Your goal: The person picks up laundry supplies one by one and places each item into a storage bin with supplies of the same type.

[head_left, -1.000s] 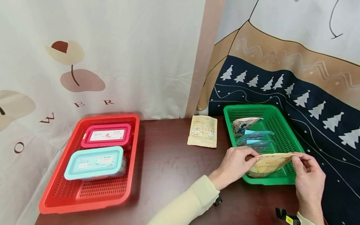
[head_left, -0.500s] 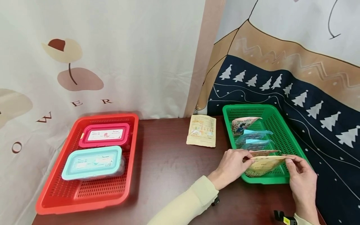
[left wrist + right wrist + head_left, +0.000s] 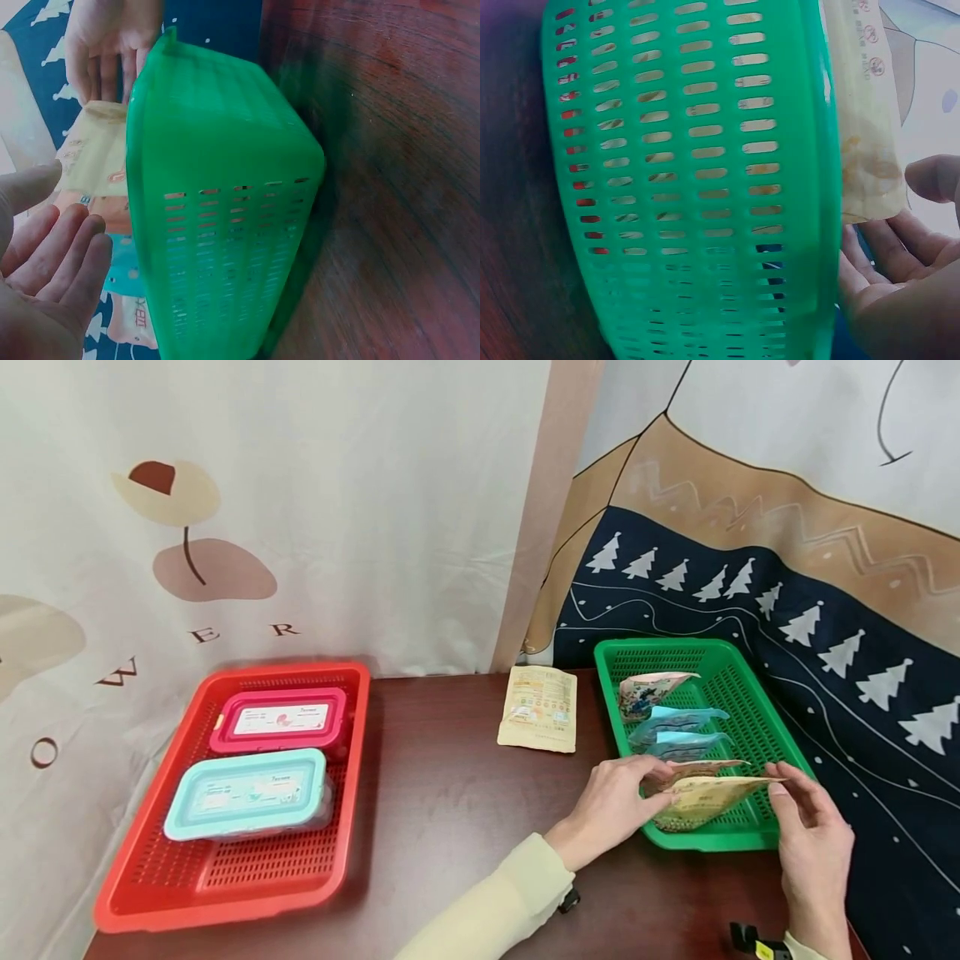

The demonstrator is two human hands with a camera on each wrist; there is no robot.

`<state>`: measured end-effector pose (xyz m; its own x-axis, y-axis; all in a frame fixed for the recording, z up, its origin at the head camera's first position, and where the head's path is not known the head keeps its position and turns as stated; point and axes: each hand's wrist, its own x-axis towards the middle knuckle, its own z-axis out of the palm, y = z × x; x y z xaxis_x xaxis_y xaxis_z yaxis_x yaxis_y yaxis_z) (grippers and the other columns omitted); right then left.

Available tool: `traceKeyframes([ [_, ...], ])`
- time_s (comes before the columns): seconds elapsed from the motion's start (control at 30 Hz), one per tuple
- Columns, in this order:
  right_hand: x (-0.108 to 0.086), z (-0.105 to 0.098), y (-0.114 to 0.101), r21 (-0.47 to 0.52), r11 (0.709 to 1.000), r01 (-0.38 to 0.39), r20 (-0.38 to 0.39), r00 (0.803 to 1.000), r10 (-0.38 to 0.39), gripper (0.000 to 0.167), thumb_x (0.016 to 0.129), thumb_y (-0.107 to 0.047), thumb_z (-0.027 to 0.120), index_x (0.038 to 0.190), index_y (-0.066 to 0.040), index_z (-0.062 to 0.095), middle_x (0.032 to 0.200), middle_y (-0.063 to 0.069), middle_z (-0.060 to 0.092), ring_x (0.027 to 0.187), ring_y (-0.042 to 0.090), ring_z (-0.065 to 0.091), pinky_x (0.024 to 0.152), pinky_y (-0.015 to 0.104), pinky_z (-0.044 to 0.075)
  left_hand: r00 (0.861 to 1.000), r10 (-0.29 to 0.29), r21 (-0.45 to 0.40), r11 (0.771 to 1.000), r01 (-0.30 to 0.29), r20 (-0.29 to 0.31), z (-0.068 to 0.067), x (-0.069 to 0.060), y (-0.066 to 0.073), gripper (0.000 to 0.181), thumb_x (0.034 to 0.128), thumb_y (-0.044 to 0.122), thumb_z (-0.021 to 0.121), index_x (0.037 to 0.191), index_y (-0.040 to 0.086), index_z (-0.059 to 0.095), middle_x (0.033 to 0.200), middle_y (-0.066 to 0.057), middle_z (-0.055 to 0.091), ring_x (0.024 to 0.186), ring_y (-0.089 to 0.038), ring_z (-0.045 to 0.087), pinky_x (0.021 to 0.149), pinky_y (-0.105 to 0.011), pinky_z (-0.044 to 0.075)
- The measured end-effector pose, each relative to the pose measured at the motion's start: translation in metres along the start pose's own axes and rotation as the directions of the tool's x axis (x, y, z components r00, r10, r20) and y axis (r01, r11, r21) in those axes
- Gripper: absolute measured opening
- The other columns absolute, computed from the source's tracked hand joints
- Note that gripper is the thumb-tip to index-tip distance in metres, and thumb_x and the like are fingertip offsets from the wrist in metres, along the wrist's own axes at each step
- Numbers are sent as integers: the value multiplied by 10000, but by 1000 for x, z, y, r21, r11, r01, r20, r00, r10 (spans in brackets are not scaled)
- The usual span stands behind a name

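A yellow pouch (image 3: 712,800) stands on edge at the near end of the green basket (image 3: 791,735). My left hand (image 3: 618,802) is at its left end, with thumb and fingers spread apart in the left wrist view and the pouch beyond them. By the right end is my right hand (image 3: 813,835), whose thumb stands apart from the fingers around the pouch corner in the right wrist view, without a visible pinch. Just behind sits a pinkish-orange pouch (image 3: 705,767). Farther back are two blue pouches (image 3: 678,720) and a patterned pink pouch (image 3: 648,695).
Another yellow pouch (image 3: 537,710) lies flat on the dark red table (image 3: 442,810), left of the green basket. At the left, a red basket (image 3: 225,902) holds a pink-lidded box (image 3: 281,720) and a blue-lidded box (image 3: 247,795). Curtains (image 3: 375,527) hang behind.
The yellow pouch has come down into the green basket and slightly left, exposing the pinkish-orange pouch behind it. Both hands have loosened from its top edge.
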<state>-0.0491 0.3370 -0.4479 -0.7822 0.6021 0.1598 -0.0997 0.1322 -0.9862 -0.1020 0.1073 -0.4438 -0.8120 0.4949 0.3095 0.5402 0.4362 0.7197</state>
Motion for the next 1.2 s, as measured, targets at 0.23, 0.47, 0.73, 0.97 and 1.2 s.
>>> traceKeyframes([
  [0.23, -3, 1, -9, -201, 980, -1, -37, 999, -7, 361, 1019, -123, 656, 1379, -103, 669, 1338, -73, 679, 1196, 23, 600, 924, 68, 431, 999, -34, -72, 997, 34, -2, -14, -11, -17, 308, 969, 327, 753, 1247, 195, 733, 1218, 114, 704, 1105, -22, 655, 891, -84, 452],
  [0.47, -12, 8, -16, -308, 945, 108, -21, 993, -120, 379, 1042, -172, 624, 1412, -93, 639, 1460, -50, 604, 1301, 37, 555, 1043, 113, 402, 998, -55, -125, 991, 50, -40, -29, -22, -46, 305, 968, 284, 753, 1246, 161, 729, 1232, 64, 703, 1162, -76, 642, 983, -194, 482],
  [0.73, -23, 18, -26, -246, 940, 236, 8, 970, -241, 362, 1038, -82, 609, 1396, -30, 634, 1493, 36, 578, 1358, 102, 529, 1070, 162, 413, 988, -113, -93, 990, 103, -103, -41, -33, -69, 285, 944, 276, 762, 1209, 171, 742, 1208, 72, 711, 1151, -84, 648, 990, -247, 499],
  [0.97, -35, 34, -41, -63, 940, 335, 34, 942, -333, 362, 994, 30, 609, 1352, 82, 626, 1490, 132, 572, 1403, 198, 504, 1117, 216, 393, 973, -161, -113, 983, 144, -166, -59, -51, -88, 300, 920, 264, 756, 1195, 145, 743, 1219, 65, 711, 1190, -102, 635, 1026, -309, 492],
  [1.2, -53, 51, -55, 144, 885, 443, 101, 883, -458, 354, 947, 144, 579, 1299, 179, 605, 1447, 206, 589, 1383, 229, 532, 1126, 247, 400, 930, -239, -98, 971, 220, -278, -86, -71, -108, 328, 899, 240, 770, 1197, 106, 750, 1229, 34, 714, 1215, -159, 640, 1053, -398, 481],
])
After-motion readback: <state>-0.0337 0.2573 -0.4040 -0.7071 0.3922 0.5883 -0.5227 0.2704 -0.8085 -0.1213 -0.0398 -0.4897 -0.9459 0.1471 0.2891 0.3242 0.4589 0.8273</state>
